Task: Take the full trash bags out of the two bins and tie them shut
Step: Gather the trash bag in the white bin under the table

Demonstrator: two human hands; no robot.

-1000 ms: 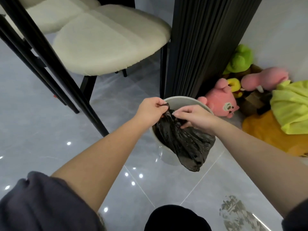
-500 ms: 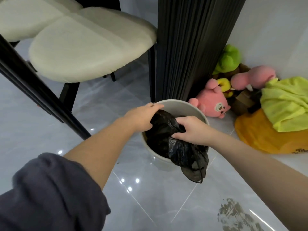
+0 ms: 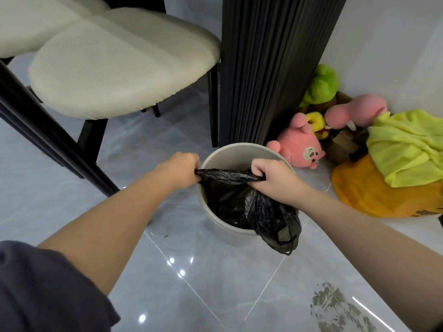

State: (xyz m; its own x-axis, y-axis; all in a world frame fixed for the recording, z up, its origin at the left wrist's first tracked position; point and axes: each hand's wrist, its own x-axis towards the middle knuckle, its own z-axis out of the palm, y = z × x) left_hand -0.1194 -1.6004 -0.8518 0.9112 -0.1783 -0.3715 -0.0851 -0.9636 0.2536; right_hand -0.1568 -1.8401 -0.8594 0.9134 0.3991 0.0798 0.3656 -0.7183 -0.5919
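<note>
Glossy grey tiled floor (image 3: 148, 295), cream chairs (image 3: 124, 65), white wall (image 3: 388, 44)

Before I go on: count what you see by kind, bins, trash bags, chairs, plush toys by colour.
round grey plastic bin: 1
black plastic trash bag: 1
cream cushioned chairs: 2
pink plush toys: 2
green plush toy: 1
yellow plush toy: 1
Total: 8

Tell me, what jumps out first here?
Centre stage, the left hand and right hand each grip a black trash bag, holding its top taut across a pale round bin on the glossy floor. At right, a pink plush toy and a yellow-green cloth lie by the wall.
</note>
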